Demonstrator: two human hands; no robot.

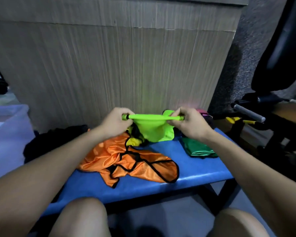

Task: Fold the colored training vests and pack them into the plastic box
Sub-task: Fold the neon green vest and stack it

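Two hands grip the lime-green vest (152,129): left hand (116,121) and right hand (191,124) each pinch an end of its stretched top edge, which runs left to right above the bench's (195,170) far edge (body sagging below). An orange vest (126,161) lies crumpled mid-bench; a folded green vest (200,148) sits near the right edge, and the plastic box (7,127) stands off the left end.

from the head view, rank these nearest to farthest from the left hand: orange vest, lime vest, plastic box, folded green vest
1. lime vest, gripped by the left hand
2. orange vest, just below on the bench
3. folded green vest, off to the right
4. plastic box, far left
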